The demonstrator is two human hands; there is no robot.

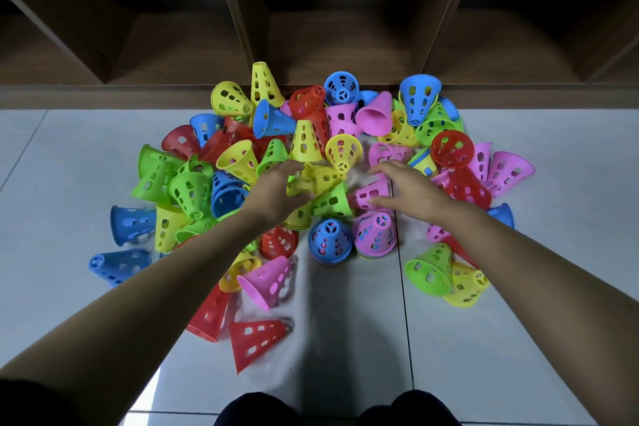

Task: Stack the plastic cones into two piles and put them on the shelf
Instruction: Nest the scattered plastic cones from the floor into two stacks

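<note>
Several perforated plastic cones in red, yellow, green, blue and pink lie scattered on the tiled floor. Two short upright piles stand side by side near me: one topped by a blue cone (330,239), one topped by a pink cone (375,233). My left hand (276,190) grips a yellow cone (307,183) lying in the middle of the heap. My right hand (404,187) hovers with spread fingers over a pink cone (371,195) lying on its side, thumb close to it. The brown wooden shelf (339,45) stands behind the heap.
The shelf has dark upright dividers (238,7) and open bays at floor level. Loose cones lie close to me, such as a red cone (256,339) and a green cone (430,271). My knees (339,408) show at the bottom edge.
</note>
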